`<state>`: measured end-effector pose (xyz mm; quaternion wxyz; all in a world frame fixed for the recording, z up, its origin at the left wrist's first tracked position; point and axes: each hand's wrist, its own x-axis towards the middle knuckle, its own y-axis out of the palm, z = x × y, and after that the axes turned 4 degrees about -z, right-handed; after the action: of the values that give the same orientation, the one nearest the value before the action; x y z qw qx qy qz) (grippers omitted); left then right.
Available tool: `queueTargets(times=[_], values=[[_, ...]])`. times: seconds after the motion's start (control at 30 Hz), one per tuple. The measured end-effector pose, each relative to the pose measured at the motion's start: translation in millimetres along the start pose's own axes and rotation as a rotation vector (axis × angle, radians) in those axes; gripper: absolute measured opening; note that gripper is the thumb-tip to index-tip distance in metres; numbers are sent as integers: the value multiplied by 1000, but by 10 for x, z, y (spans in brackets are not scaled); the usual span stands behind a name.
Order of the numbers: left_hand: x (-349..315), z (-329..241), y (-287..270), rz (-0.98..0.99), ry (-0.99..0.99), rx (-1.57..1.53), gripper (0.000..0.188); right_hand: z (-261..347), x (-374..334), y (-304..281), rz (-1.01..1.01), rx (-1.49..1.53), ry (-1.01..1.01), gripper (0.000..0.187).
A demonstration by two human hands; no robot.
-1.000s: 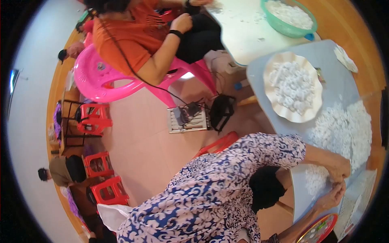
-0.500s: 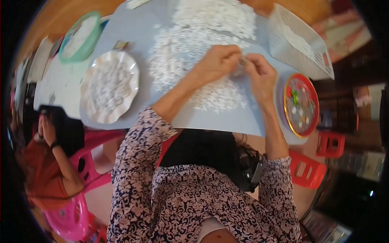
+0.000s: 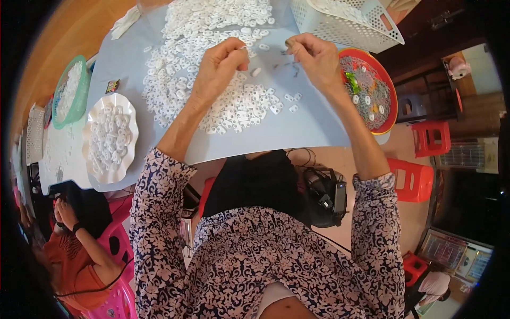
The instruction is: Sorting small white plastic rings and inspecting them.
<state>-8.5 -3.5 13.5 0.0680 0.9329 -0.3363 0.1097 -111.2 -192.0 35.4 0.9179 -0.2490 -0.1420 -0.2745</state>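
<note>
Small white oval plastic pieces with holes (image 3: 175, 80) lie spread in a wide heap on the grey-blue table (image 3: 313, 125). Above the heap's right side, my left hand (image 3: 222, 59) is closed in a pinch, with a speck of white at its fingertips too small to make out. To its right, my right hand (image 3: 317, 59) pinches a small brownish-grey piece (image 3: 289, 43) between thumb and forefinger. Beneath and between the hands lie a loose white piece (image 3: 256, 72) and a few thin grey bits (image 3: 295, 70).
A red basin (image 3: 394, 101) of grey scraps stands right, below a white perforated basket (image 3: 366, 38). At left are a scalloped white plate (image 3: 130, 143) of white pieces, a candy-like wrapper (image 3: 112, 86) and a green basket (image 3: 79, 109). A person in orange (image 3: 85, 260) sits left.
My hands have moved apart; before, their fingertips met over the heap. The view has shifted, so the table and its contents sit further left and higher in the picture.
</note>
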Motion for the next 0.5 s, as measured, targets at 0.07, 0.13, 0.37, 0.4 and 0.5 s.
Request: queueTargets(times=[0.07, 0.13, 0.37, 0.4, 0.5], values=[[-11, -43, -17, 11, 17, -23, 15, 31, 27, -128, 49, -154, -15, 15], [-16, -61, -11, 14, 22, 37, 16, 0, 43, -182, 100, -305, -29, 14], [-26, 1, 18, 15, -44, 61, 16, -122, 146, -174, 323, -503, -291, 12], [-29, -2, 24, 24, -48, 80, 16, -125, 154, -169, 353, -541, -299, 12], [-38, 25, 71, 43, -54, 102, 16, -177, 137, -194, 437, -631, -318, 8]])
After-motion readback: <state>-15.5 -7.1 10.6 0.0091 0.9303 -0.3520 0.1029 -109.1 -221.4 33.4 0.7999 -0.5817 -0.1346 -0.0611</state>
